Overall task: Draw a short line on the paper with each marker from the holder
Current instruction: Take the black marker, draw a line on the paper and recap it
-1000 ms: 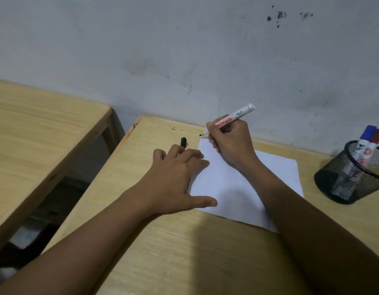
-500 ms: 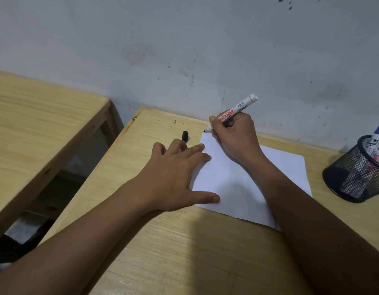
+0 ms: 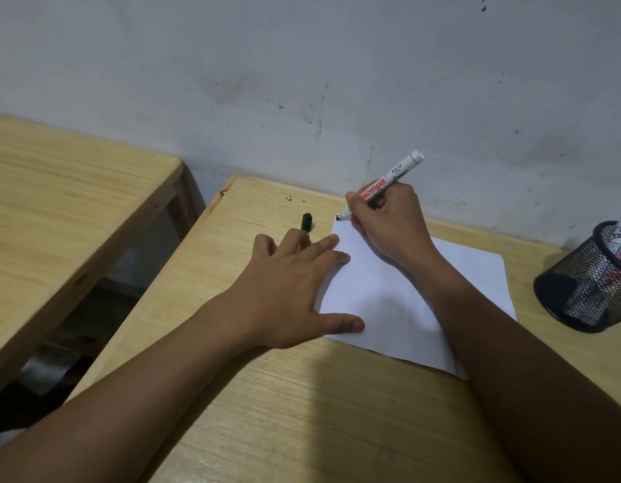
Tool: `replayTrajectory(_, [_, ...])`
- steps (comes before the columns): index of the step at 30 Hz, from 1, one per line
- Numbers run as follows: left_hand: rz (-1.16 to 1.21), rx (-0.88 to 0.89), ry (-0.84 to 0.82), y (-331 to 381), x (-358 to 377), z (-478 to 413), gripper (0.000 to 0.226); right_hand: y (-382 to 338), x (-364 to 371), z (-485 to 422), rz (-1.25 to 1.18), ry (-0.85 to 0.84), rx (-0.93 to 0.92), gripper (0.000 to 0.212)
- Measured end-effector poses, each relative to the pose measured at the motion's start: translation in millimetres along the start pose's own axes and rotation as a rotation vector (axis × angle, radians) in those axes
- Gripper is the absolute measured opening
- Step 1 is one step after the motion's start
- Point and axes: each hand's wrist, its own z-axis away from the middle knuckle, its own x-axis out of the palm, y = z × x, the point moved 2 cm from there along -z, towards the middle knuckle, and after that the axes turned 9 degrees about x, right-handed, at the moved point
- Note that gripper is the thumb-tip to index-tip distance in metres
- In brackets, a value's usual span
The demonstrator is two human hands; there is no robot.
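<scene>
Currently the right hand [image 3: 389, 224] is closed in a writing grip around a white marker [image 3: 394, 177], tip down at the far left corner of the paper [image 3: 389, 294], where a small dark mark shows. Left hand [image 3: 288, 291] lies flat with fingers spread, thumb and fingertips on the paper's left edge, holding nothing. Paper lies on the wooden desk [image 3: 302, 413]. A black cap [image 3: 306, 222] rests on the desk just beyond the left fingers. Mesh holder [image 3: 587, 294] stands at the right, well apart, with markers inside.
</scene>
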Motion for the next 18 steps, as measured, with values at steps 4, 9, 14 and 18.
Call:
replayTrajectory(4, [-0.042, 0.014, -0.048, 3.9, 2.1, 3.2, 0.086, -4.1, -1.4, 3.9, 0.019, -0.013, -0.007, 0.030])
replayTrajectory(9, [-0.062, 0.010, -0.082, 5.6, 2.8, 3.5, 0.084, -6.9, -1.5, 5.8, 0.021, -0.016, 0.001, 0.030])
replayTrajectory(14, [-0.066, 0.011, -0.084, 4.6, 3.3, 3.0, 0.084, -6.3, -5.6, 4.8, -0.196, -0.015, 0.087, 0.019])
replayTrajectory(18, [-0.062, 0.031, -0.028, 3.1, 3.2, 4.0, 0.084, -9.4, -12.1, 4.3, -0.382, -0.048, 0.183, 0.019])
